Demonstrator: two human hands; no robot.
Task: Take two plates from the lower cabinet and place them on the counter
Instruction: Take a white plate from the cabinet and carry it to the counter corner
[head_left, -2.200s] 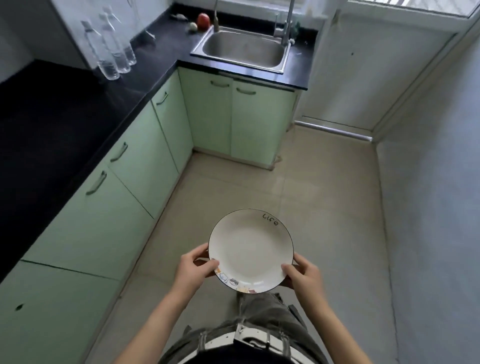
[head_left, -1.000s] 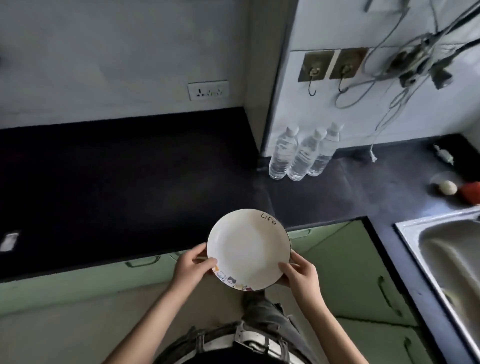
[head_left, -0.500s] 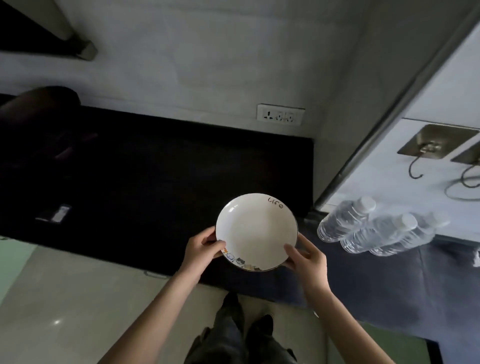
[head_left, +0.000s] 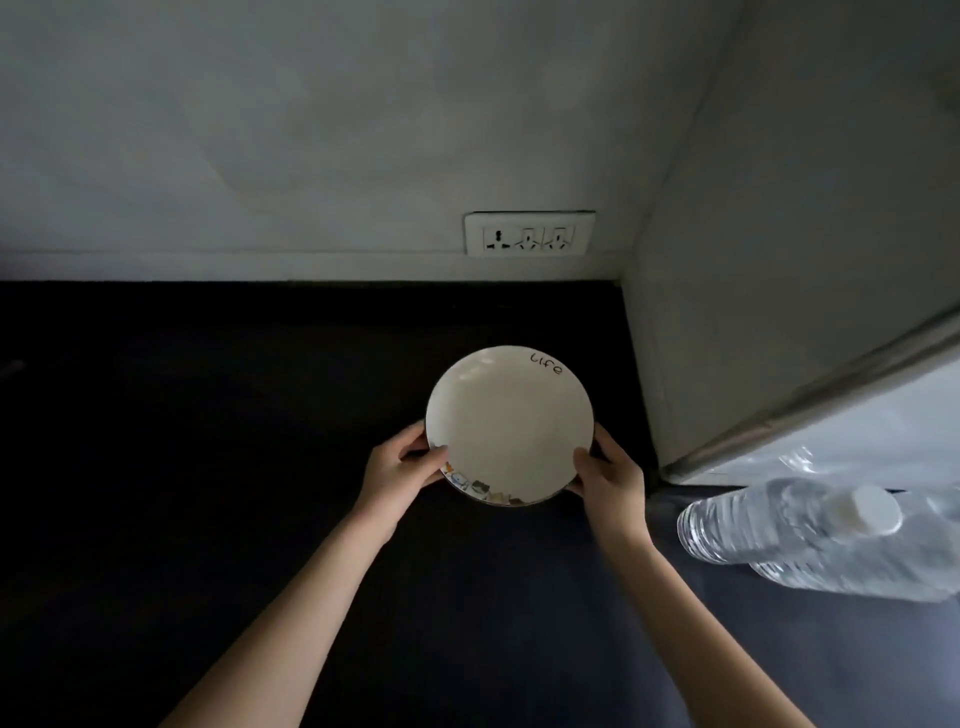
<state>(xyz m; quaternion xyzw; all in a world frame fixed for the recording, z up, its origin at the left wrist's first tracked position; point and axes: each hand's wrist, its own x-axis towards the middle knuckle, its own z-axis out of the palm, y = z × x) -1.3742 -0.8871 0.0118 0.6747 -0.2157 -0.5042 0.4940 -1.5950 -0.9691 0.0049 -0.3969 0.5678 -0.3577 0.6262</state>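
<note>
A white plate (head_left: 509, 423) with the word "Life" near its far rim and small coloured pictures on its near rim is held level over the black counter (head_left: 208, 467). My left hand (head_left: 397, 470) grips its left edge and my right hand (head_left: 608, 475) grips its right edge. I cannot tell whether one plate or a stack is held, nor whether its underside touches the counter. The lower cabinet is out of view.
A grey wall with a white socket panel (head_left: 529, 234) runs behind the counter. A wall corner (head_left: 727, 312) juts out at the right. Clear plastic water bottles (head_left: 810, 530) stand close at the right, beside my right forearm.
The view has swung from the floor and cabinets onto the counter. Both hands have carried the plate forward, over the dark counter towards the wall corner.
</note>
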